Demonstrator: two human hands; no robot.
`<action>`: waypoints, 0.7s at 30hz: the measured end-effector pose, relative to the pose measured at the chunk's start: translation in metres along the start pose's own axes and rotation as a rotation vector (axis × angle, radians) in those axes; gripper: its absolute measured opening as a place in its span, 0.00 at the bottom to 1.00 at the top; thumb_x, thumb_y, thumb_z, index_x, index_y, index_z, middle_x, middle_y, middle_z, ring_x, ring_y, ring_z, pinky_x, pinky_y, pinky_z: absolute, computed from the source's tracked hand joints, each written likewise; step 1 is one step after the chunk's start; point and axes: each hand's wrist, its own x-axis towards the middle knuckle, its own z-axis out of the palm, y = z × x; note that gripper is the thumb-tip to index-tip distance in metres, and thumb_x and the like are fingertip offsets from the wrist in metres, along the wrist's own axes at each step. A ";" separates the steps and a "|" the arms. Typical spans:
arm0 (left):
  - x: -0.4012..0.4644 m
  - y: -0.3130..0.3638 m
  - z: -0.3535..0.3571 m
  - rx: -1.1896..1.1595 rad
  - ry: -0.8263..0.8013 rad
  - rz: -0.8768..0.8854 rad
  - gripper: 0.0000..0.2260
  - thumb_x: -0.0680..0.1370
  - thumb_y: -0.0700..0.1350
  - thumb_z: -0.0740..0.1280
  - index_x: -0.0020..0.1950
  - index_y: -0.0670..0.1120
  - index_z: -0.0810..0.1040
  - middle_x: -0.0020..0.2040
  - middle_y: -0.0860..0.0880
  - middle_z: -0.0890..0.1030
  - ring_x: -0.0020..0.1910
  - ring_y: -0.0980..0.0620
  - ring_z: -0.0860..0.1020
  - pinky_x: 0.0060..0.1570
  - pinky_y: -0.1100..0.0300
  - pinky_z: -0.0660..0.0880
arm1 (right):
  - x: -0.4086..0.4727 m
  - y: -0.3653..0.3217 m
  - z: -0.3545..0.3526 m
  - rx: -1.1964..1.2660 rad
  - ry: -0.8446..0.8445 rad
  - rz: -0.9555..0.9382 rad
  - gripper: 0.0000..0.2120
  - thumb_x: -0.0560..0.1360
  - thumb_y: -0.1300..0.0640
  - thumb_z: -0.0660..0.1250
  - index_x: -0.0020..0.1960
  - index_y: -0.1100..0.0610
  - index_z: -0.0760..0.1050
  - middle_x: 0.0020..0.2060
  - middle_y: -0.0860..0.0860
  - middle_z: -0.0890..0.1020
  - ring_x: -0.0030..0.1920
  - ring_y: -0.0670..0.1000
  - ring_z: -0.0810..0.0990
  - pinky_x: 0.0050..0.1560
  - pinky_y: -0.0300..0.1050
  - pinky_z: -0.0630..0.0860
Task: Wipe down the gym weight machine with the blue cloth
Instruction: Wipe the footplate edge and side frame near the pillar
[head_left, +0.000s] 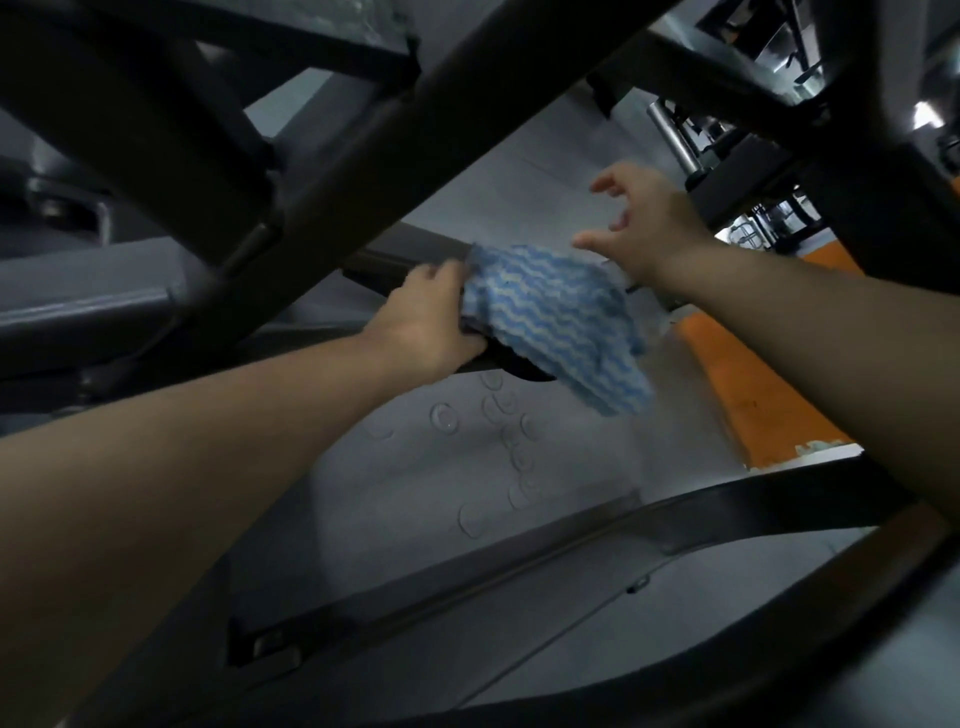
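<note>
**Wiping a low bar deep in the frame**

Nearest me, a curved dark bar (727, 514) of the machine is crossing under my forearms, and I am reaching over it toward the grey floor (415, 493), which is showing a scatter of round marks.

Further in, my left hand (431, 322) is pinching the cloth (556, 322) at its near edge, thumb below and fingers curled on top, and pressing it against a low dark bar (410, 254) that runs away to the left. The cloth is blue with pale wavy stripes; most of it is hanging loose off to the right, draped over a dark rounded part I cannot make out.

Just beyond, my right hand (649, 223) is hovering above the far end of the cloth with its grip spread, fingers loosely curved and holding nothing. Whether it is touching the fabric I cannot tell.

To do this stroke well, I am judging that the loose end needs gathering, so the right hand should be taking it up or flattening it onto the bar. I should be wrapping the cloth around the bar, not just skimming its top, and running along its length with steady pressure.

Farthest off, thick black beams (415, 130) are crossing overhead, with an orange strip (737, 374) of floor to the right.
</note>
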 end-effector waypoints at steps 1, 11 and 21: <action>-0.003 -0.007 0.001 0.221 -0.108 0.029 0.28 0.72 0.48 0.70 0.70 0.48 0.66 0.67 0.44 0.68 0.65 0.42 0.69 0.63 0.51 0.69 | -0.002 -0.002 0.004 -0.018 -0.028 -0.059 0.21 0.72 0.54 0.72 0.63 0.57 0.73 0.64 0.55 0.72 0.57 0.53 0.74 0.56 0.40 0.67; -0.012 -0.015 -0.001 0.741 -0.222 0.117 0.18 0.79 0.41 0.58 0.68 0.51 0.69 0.66 0.46 0.69 0.63 0.44 0.70 0.54 0.52 0.72 | -0.027 -0.012 0.058 -0.363 -0.459 -0.363 0.27 0.80 0.45 0.55 0.76 0.43 0.51 0.77 0.51 0.44 0.76 0.56 0.41 0.74 0.56 0.45; -0.009 -0.015 -0.003 0.760 -0.213 0.156 0.17 0.79 0.41 0.60 0.68 0.49 0.69 0.63 0.45 0.70 0.61 0.44 0.71 0.51 0.54 0.70 | -0.005 -0.040 0.081 -0.366 -0.270 -0.347 0.16 0.81 0.52 0.54 0.59 0.57 0.76 0.63 0.56 0.71 0.67 0.57 0.64 0.67 0.56 0.60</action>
